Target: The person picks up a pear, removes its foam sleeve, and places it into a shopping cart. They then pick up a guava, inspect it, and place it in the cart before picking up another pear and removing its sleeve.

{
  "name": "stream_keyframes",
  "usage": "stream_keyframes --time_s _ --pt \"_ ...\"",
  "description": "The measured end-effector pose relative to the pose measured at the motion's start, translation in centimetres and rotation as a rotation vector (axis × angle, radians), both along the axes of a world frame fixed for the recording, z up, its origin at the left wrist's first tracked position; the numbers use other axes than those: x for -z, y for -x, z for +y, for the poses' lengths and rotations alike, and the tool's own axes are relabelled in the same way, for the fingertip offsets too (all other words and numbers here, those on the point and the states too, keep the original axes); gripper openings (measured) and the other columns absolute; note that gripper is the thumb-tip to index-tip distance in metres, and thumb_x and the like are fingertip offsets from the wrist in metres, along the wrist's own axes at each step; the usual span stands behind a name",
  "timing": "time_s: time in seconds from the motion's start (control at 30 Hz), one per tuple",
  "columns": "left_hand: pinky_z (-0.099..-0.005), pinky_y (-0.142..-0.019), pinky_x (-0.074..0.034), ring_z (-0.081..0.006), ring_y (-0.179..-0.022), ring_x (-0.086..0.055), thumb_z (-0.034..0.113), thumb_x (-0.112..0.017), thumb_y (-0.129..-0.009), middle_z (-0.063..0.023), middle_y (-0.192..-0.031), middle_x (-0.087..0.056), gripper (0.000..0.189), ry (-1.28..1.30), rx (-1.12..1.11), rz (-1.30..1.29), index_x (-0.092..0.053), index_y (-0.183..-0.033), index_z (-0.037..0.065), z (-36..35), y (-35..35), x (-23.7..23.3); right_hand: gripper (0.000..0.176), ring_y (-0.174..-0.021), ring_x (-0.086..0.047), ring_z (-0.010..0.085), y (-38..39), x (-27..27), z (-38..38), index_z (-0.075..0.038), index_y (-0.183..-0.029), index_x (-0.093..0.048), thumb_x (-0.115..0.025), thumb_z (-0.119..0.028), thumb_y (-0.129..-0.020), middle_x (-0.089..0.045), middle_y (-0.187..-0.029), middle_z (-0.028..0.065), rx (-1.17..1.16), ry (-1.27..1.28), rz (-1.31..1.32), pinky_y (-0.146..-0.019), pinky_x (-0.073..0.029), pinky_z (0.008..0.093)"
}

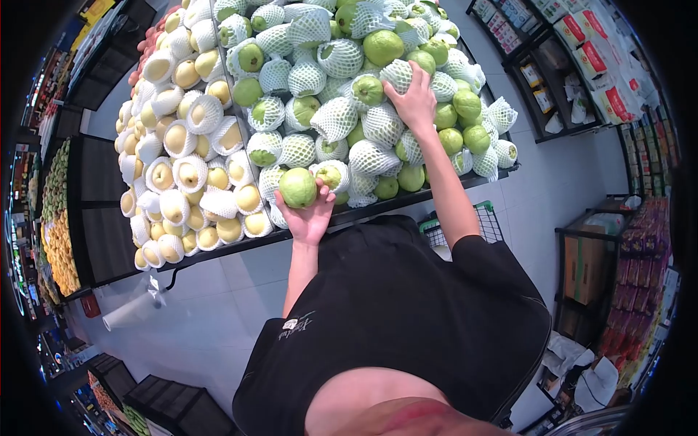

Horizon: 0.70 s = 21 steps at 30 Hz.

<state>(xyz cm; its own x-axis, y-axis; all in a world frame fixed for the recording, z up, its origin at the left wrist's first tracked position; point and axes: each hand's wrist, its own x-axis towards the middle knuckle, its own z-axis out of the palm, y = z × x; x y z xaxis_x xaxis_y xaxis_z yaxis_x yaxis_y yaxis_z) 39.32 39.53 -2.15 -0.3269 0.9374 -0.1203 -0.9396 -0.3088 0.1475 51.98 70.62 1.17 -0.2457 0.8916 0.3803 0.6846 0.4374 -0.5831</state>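
A bare green guava [298,188] rests in my left hand [310,216], whose fingers curl up around it at the front edge of the display. My right hand [414,99] reaches into the pile, with its fingertips on a guava in a white foam net [398,75]. Many green guavas lie about it, some netted and some bare, such as a large bare one [383,48] just above the hand. The underside of my right hand's grip is hidden.
Pale yellow fruit in foam nets [190,173] fills the left section, beyond a divider. A green-rimmed basket [488,221] stands by the display's black front edge [363,211]. A plastic bag roll [134,311] hangs at lower left. Stocked shelves [582,272] stand at right.
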Motion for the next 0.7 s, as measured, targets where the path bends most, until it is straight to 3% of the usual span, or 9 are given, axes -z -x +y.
stream_keyframes --time_s 0.27,0.6,0.7 --pt "-0.0371 -0.086 -0.039 -0.0221 -0.091 -0.048 0.074 -0.052 -0.089 -0.0082 -0.105 -0.053 0.082 -0.027 0.049 0.010 -0.049 -0.129 0.002 -0.3 -0.3 -0.9 0.082 -0.121 -0.054 0.0367 -0.2 0.2 -0.1 -0.012 -0.145 -0.039 -0.070 -0.055 -0.082 -0.049 -0.137 0.0166 -0.025 -0.022 -0.006 -0.101 -0.041 0.0477" --pt "-0.0363 -0.082 -0.038 -0.0198 -0.076 -0.045 0.081 -0.045 -0.087 -0.0058 -0.084 -0.049 0.089 -0.062 0.143 0.001 -0.053 -0.125 0.001 -0.8 -0.6 -0.2 0.085 -0.125 -0.052 0.0357 -0.3 1.1 0.5 -0.011 -0.148 -0.036 -0.070 -0.056 -0.083 -0.049 -0.138 0.0166 -0.043 -0.119 -0.023 -0.106 -0.038 0.0488" --pt "-0.0364 -0.081 -0.039 -0.0198 -0.075 -0.046 0.081 -0.045 -0.086 -0.0061 -0.083 -0.050 0.089 -0.020 0.148 0.048 -0.054 -0.125 0.002 -1.2 -1.1 -0.8 0.080 -0.125 -0.052 0.0351 -0.4 -0.2 -0.6 -0.007 -0.147 -0.035 -0.069 -0.046 -0.087 -0.050 -0.136 0.0168 0.047 -0.395 0.035 -0.108 -0.036 0.0488"
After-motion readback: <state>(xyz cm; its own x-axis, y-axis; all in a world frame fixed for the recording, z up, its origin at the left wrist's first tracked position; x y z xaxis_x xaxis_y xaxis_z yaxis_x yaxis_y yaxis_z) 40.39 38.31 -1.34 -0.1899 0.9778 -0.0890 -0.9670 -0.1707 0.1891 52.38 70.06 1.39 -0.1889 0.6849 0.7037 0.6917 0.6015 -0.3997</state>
